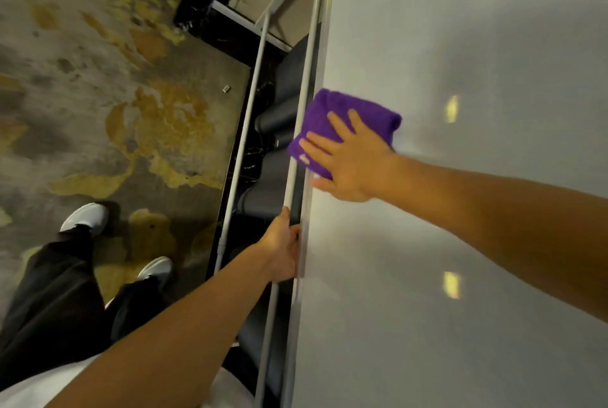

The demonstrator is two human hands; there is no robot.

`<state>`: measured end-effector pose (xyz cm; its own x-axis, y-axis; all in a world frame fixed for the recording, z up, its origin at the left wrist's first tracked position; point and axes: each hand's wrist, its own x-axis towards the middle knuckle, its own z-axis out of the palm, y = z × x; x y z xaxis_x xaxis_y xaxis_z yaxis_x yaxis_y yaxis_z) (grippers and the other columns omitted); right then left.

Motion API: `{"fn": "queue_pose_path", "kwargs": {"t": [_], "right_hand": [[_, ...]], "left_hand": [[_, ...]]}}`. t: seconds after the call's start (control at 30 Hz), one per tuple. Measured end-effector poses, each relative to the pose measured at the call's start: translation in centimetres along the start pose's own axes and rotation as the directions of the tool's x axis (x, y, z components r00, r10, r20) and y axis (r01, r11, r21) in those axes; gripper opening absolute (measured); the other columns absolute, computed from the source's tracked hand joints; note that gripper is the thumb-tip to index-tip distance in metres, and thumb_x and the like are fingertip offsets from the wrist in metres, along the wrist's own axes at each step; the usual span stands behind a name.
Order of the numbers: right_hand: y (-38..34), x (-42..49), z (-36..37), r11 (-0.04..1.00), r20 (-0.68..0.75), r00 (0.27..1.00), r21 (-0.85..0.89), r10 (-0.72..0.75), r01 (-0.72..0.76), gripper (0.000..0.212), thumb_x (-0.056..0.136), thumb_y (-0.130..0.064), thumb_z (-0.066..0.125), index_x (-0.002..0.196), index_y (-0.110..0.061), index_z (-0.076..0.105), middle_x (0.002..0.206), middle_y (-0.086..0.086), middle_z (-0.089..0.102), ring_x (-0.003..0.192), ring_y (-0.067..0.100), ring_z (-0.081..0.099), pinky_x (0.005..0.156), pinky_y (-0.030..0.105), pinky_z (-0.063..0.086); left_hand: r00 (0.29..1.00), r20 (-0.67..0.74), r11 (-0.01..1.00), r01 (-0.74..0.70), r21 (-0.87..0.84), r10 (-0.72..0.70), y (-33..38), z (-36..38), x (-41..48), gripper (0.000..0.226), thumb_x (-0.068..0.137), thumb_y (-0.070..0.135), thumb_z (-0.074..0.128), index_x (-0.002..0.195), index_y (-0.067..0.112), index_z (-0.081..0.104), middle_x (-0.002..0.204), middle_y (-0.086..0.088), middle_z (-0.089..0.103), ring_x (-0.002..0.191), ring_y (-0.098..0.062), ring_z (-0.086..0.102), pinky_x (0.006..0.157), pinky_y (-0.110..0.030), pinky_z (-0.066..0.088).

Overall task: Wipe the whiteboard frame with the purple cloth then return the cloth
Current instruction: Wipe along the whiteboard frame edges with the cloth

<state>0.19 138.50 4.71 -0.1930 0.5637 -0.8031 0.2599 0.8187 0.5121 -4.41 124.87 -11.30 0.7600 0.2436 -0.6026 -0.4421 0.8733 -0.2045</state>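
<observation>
With the left hand (283, 248) gripping the frame (304, 197), the flat, open right hand (348, 164) should keep the cloth (332, 115) pressed over the edge.

cloth (332, 124) on whiteboard frame (304, 210) (left edge), under right hand (352, 164).

No text, label or number can be read anywhere.
</observation>
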Motion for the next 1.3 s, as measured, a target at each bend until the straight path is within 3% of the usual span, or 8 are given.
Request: {"fn": "queue_pose_path", "kwargs": {"t": [0.13, 0.33, 0.5, 0.6, 0.8, 1.07, 1.2, 1.3], "right_hand": [[-4.2, -2.6, 1.6, 0.903, -0.018, 0.903, -0.026, -0.429, 0.429, 0.061, 0.103, -0.048, 0.033, 0.158, -0.033, 0.011, 0.167, 0.0, 0.011, 0.152, 0.041, 0.003, 0.119, 0.06, 0.004], [9.3, 4.5, -2.0, 0.99, -0.081, 0.99, -0.06, 0.119, -0.124, 0.067, 0.097, -0.064, 0.017, 0.157, -0.038, 0.007, 0.167, 0.012, 0.001, 0.148, 0.051, 0.001, 0.118, 0.066, 0.003], [1.5, 2.9, -0.4, 0.991, -0.061, 0.993, -0.102, -0.098, 0.091, 0.059, 0.102, -0.055, 0.011, 0.158, -0.038, 0.005, 0.168, 0.008, 0.001, 0.149, 0.049, 0.0, 0.118, 0.065, 0.005], [1.1, 2.4, -0.6, 0.971, -0.069, 0.97, -0.071, -0.231, 0.226, 0.061, 0.102, -0.055, 0.016, 0.158, -0.034, 0.002, 0.168, 0.004, 0.004, 0.151, 0.041, 0.003, 0.121, 0.059, 0.005], [17.2, 9.2, -4.6, 0.96, -0.081, 0.957, 0.011, 0.28, -0.28, 0.072, 0.097, -0.065, 0.013, 0.159, -0.03, 0.004, 0.167, 0.014, 0.0, 0.15, 0.044, 0.0, 0.119, 0.062, 0.003], [7.8, 7.0, -2.0, 0.975, -0.031, 0.982, 0.117, -0.188, 0.19, 0.06, 0.1, -0.061, 0.017, 0.156, -0.041, 0.014, 0.168, 0.007, 0.0, 0.151, 0.041, -0.008, 0.118, 0.061, -0.01], [15.7, 13.2, -3.2, 0.991, -0.088, 0.991, 0.084, -0.1, 0.107, 0.061, 0.101, -0.059, 0.019, 0.157, -0.037, 0.013, 0.168, 0.007, 0.0, 0.152, 0.039, -0.005, 0.119, 0.06, -0.007], [25.4, 19.9, -5.2, 0.994, -0.087, 0.99, 0.016, 0.107, -0.106, 0.065, 0.099, -0.061, 0.015, 0.158, -0.035, 0.007, 0.168, 0.01, -0.002, 0.151, 0.042, -0.004, 0.118, 0.062, -0.004]], "left_hand": [[0.999, 0.021, 0.999, -0.039, 0.002, 0.039, -0.7, -0.2, -0.4, 0.066, 0.094, 0.059, 0.034, 0.097, 0.01, 0.078, 0.101, -0.017, 0.076, 0.085, -0.032, 0.074, 0.068, -0.042, 0.061], [0.996, -0.07, 0.986, -0.051, 0.16, 0.063, 0.5, 0.5, -1.6, 0.081, 0.078, 0.082, 0.04, 0.115, 0.018, 0.073, 0.112, -0.011, 0.074, 0.104, -0.032, 0.069, 0.088, -0.049, 0.055], [0.968, -0.192, 0.964, -0.11, 0.243, 0.159, 0.0, 1.5, -1.7, 0.077, 0.073, 0.082, 0.048, 0.109, 0.018, 0.073, 0.098, -0.007, 0.078, 0.094, -0.029, 0.071, 0.083, -0.046, 0.057], [0.94, -0.271, 0.946, -0.123, 0.3, 0.208, 0.0, 2.4, -1.9, 0.089, 0.073, 0.083, 0.042, 0.123, 0.013, 0.065, 0.118, -0.011, 0.07, 0.107, -0.03, 0.064, 0.1, -0.048, 0.049], [0.919, -0.361, 0.92, -0.004, 0.393, 0.159, 2.4, 2.9, -2.4, 0.132, 0.04, 0.097, 0.031, 0.136, 0.01, 0.054, 0.132, -0.011, 0.06, 0.116, -0.031, 0.056, 0.107, -0.048, 0.042], [0.944, -0.28, 0.974, -0.122, 0.191, 0.173, 10.6, 7.4, -1.6, 0.103, 0.05, 0.09, 0.054, 0.121, 0.016, 0.066, 0.112, -0.008, 0.073, 0.103, -0.028, 0.067, 0.097, -0.046, 0.053], [0.949, -0.29, 0.973, -0.058, 0.224, 0.123, 15.7, 9.3, 0.1, 0.096, 0.05, 0.09, 0.054, 0.107, 0.015, 0.072, 0.106, -0.009, 0.075, 0.099, -0.03, 0.069, 0.096, -0.048, 0.053], [0.948, -0.295, 0.971, -0.049, 0.235, 0.119, 20.3, 10.7, 1.8, 0.093, 0.066, 0.086, 0.05, 0.12, 0.012, 0.066, 0.116, -0.01, 0.071, 0.106, -0.032, 0.066, 0.1, -0.049, 0.05]]}}
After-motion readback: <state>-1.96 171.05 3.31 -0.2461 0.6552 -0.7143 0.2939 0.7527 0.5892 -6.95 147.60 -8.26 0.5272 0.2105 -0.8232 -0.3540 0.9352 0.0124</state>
